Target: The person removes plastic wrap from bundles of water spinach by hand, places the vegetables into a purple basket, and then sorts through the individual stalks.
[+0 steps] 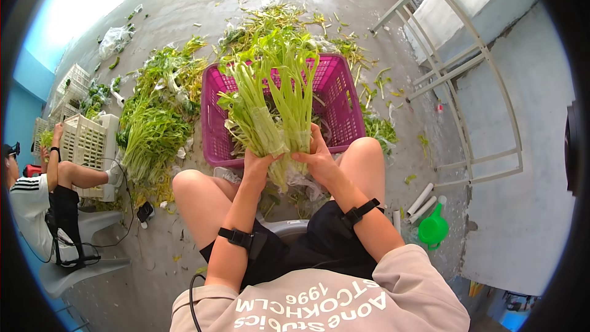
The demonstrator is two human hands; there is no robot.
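My left hand (259, 167) is closed around the lower stems of a bunch of leafy greens (251, 107) with long pale stalks and a clear wrap near the base. My right hand (316, 157) grips a second bunch of greens (294, 107) beside it, and the two bunches touch at their lower ends. Both are held over the near side of a purple plastic basket (343, 106), their leafy tops pointing away from me. The bunches hide much of the basket's inside. Crumpled clear plastic (310, 187) shows below my hands.
Loose greens (153, 129) are heaped left of the basket, with trimmings (270, 21) scattered behind it. At the right stand a metal frame (458, 67) and a green plastic container (434, 227). A seated person (34, 209) works at far left beside white crates (86, 138).
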